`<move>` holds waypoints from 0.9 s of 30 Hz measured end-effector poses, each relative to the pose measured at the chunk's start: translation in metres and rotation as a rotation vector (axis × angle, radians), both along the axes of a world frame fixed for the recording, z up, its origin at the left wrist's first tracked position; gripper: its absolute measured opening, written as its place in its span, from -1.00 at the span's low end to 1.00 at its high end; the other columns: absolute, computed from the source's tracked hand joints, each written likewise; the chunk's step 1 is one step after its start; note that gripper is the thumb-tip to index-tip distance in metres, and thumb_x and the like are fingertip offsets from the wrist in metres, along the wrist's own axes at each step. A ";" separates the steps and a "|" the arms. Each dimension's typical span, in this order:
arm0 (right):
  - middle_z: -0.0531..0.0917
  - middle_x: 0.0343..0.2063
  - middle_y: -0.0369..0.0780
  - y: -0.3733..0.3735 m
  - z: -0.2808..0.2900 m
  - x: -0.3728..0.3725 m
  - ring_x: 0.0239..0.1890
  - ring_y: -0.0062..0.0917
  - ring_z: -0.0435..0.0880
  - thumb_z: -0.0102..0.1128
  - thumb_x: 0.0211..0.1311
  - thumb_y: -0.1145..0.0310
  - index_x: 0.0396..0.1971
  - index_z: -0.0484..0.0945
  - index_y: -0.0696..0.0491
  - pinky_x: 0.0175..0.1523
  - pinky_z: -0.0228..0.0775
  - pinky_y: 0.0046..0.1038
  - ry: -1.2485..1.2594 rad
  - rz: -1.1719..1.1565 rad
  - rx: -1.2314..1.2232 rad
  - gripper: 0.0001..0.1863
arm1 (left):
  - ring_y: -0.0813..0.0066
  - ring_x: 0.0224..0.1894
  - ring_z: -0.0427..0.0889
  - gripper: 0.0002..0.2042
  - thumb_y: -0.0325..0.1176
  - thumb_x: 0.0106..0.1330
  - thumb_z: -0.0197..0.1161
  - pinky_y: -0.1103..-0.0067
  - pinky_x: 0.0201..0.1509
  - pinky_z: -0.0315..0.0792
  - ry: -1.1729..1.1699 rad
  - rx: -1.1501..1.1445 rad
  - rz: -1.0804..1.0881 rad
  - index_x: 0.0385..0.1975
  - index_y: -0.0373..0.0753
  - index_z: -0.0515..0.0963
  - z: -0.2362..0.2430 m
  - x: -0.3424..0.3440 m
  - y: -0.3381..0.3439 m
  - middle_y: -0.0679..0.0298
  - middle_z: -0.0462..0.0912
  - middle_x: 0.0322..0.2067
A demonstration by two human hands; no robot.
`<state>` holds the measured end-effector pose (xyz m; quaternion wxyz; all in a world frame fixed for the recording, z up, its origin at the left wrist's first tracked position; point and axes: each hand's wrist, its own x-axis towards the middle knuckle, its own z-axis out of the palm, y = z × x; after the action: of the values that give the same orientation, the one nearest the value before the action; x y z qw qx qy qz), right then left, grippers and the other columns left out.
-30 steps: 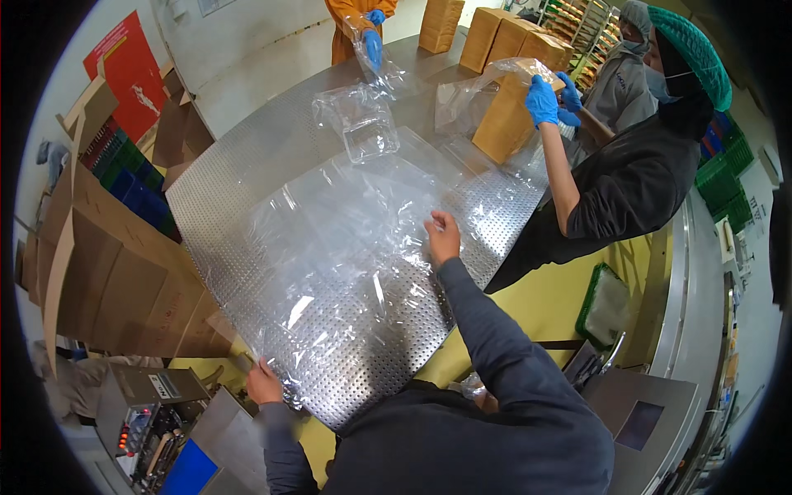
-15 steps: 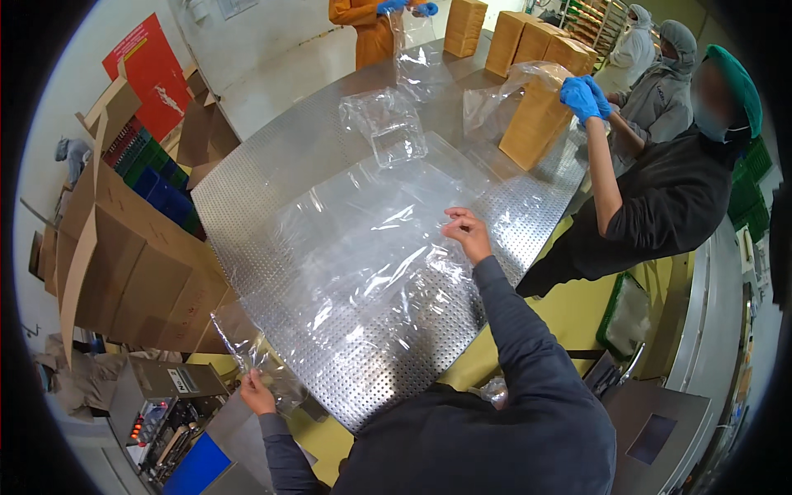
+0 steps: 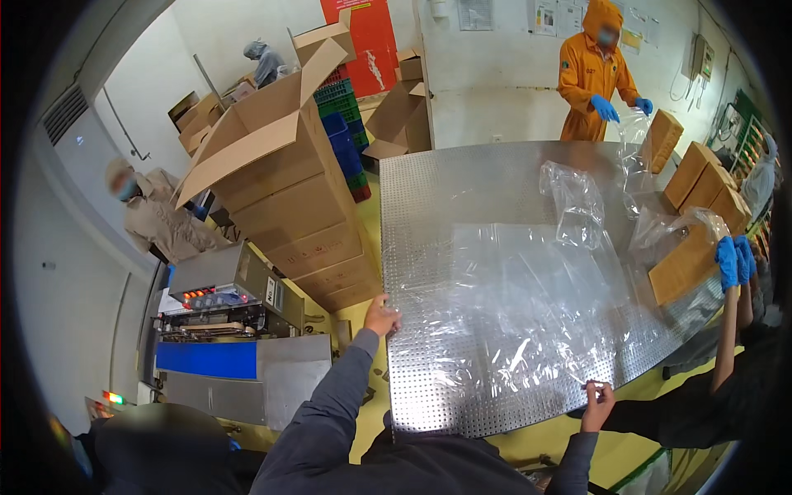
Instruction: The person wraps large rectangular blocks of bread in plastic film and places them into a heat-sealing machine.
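While standing at the perforated metal worktop (image 3: 412, 190), looking past stacked cardboard boxes (image 3: 272, 210) just off its left edge. Seeing clear plastic film (image 3: 511, 309) spread across the near half, wrinkled and glinting, with a crumpled clear bag (image 3: 569, 198) just beyond. Off to the right, spotting a brown block (image 3: 681, 268) beside a co-worker's blue-gloved hands (image 3: 727, 262). With the left hand (image 3: 379, 318), reaching the worktop's left edge, fingers (image 3: 393, 317) curled; can't tell whether gripping film. With the right hand (image 3: 601, 400), pinching the film's near-right edge.
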<state>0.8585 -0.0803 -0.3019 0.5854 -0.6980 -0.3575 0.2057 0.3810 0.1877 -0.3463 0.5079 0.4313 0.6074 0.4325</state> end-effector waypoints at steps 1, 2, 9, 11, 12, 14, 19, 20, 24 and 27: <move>0.57 -0.52 -0.31 -0.002 -0.015 0.005 -0.43 -0.71 0.44 0.23 0.08 0.44 -0.47 0.54 0.11 -0.33 0.28 -0.58 -0.049 0.002 0.087 -0.92 | 0.47 -0.69 0.51 -0.85 -0.40 0.28 0.16 0.54 -0.72 0.32 0.005 -0.041 -0.014 -0.22 -0.31 0.47 0.005 0.010 -0.004 0.16 0.57 -0.57; 0.54 -0.52 -0.31 0.000 0.008 -0.014 -0.46 -0.71 0.39 0.23 0.11 0.40 -0.44 0.55 0.14 -0.39 0.24 -0.58 0.081 -0.011 -0.037 -0.88 | 0.44 -0.72 0.49 -0.88 -0.38 0.29 0.13 0.52 -0.74 0.29 -0.021 0.027 0.086 -0.34 -0.31 0.47 -0.013 -0.003 -0.003 0.17 0.54 -0.62; 0.56 -0.16 -0.17 -0.042 -0.073 -0.025 -0.04 -0.44 0.47 0.20 0.16 0.41 -0.29 0.55 0.19 0.12 0.24 -0.39 0.065 -0.215 -0.133 -0.82 | 0.44 -0.57 0.55 -0.87 -0.42 0.25 0.10 0.58 -0.56 0.40 -0.224 0.031 0.209 -0.49 -0.32 0.43 -0.042 -0.011 -0.008 0.18 0.55 -0.58; 0.54 -0.15 -0.21 -0.061 -0.085 -0.041 -0.10 -0.51 0.47 0.20 0.15 0.44 -0.24 0.52 0.13 0.04 0.29 -0.41 0.403 -0.267 -0.103 -0.82 | 0.37 -0.45 0.63 -0.88 -0.48 0.24 0.18 0.58 -0.44 0.53 -0.315 -0.173 0.261 -0.32 -0.36 0.41 -0.030 0.003 -0.023 0.12 0.59 -0.45; 0.52 -0.14 -0.23 -0.070 -0.087 -0.050 -0.12 -0.55 0.47 0.20 0.15 0.44 -0.20 0.50 0.09 -0.01 0.32 -0.41 0.593 -0.281 -0.082 -0.80 | 0.32 -0.41 0.66 -0.84 -0.49 0.24 0.20 0.57 -0.38 0.57 -0.328 -0.242 0.215 -0.28 -0.38 0.39 -0.021 0.010 -0.032 0.10 0.60 -0.40; 0.56 -0.35 -0.27 -0.065 -0.059 -0.082 -0.31 -0.57 0.53 0.18 0.13 0.55 -0.08 0.37 0.00 -0.21 0.42 -0.44 0.683 -0.438 -0.113 -0.65 | 0.28 -0.34 0.68 -0.81 -0.50 0.23 0.22 0.56 -0.32 0.60 -0.326 -0.311 0.156 -0.24 -0.39 0.38 -0.017 0.015 -0.044 0.06 0.61 -0.35; 0.54 -0.27 -0.13 -0.081 -0.067 -0.085 -0.26 -0.44 0.56 0.19 0.03 0.67 0.10 0.20 0.10 -0.16 0.45 -0.43 0.915 -0.410 -0.083 -0.40 | 0.29 -0.34 0.69 -0.83 -0.49 0.25 0.19 0.59 -0.32 0.59 -0.254 -0.325 0.101 -0.23 -0.41 0.40 -0.024 0.030 -0.051 0.05 0.63 -0.34; 0.51 -0.26 -0.13 -0.083 -0.066 -0.083 -0.23 -0.42 0.55 0.20 0.00 0.68 0.11 0.19 0.13 -0.14 0.45 -0.42 0.962 -0.378 -0.079 -0.38 | 0.30 -0.35 0.69 -0.83 -0.50 0.26 0.18 0.59 -0.33 0.59 -0.253 -0.300 0.104 -0.23 -0.41 0.40 -0.024 0.032 -0.050 0.05 0.63 -0.34; 0.60 -0.40 -0.20 -0.093 -0.083 -0.072 -0.29 -0.52 0.60 0.24 -0.02 0.70 -0.01 0.34 0.21 -0.13 0.45 -0.58 0.896 -0.258 0.025 -0.50 | 0.32 -0.35 0.67 -0.85 -0.50 0.27 0.17 0.59 -0.33 0.57 -0.282 -0.214 0.114 -0.23 -0.39 0.41 -0.026 0.036 -0.053 0.05 0.63 -0.34; 0.62 -0.33 -0.17 -0.089 -0.078 -0.075 -0.26 -0.52 0.61 0.22 0.01 0.70 -0.02 0.36 0.21 -0.09 0.47 -0.56 0.867 -0.245 0.080 -0.53 | 0.32 -0.29 0.66 -0.84 -0.45 0.28 0.18 0.55 -0.23 0.56 -0.304 -0.182 0.105 -0.22 -0.32 0.41 -0.032 0.035 -0.056 0.07 0.61 -0.28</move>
<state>0.7834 -0.1688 -0.3800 0.7276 -0.5613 -0.0017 0.3944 0.4164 0.1313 -0.3787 0.6074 0.2810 0.5819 0.4621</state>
